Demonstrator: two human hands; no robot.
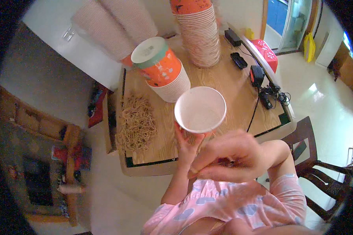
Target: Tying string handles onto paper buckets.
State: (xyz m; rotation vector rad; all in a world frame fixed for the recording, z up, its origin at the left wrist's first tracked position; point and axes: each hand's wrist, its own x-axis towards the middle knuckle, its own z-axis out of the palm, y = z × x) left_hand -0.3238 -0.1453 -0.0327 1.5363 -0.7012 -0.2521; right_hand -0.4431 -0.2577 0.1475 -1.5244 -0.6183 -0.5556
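Note:
My left hand is wrapped round the lower side of a white paper tub, its wide mouth facing up. My right hand, smeared by motion, crosses in front of my body to my left wrist. Its thumb and fingers curve together in a pinch there, at a thin yellowish rubber band on the wrist. Left of the tub lies a tangled heap of tan rubber bands. Just behind it leans a nested stack of orange and white paper tubs, with a green-rimmed one upturned on top.
A tall stack of tubs stands at the table's back, and wrapped stacks lean by the wall. Black adapters and cables lie along the right edge of the wooden table. A dark chair stands at right, a red stool beyond.

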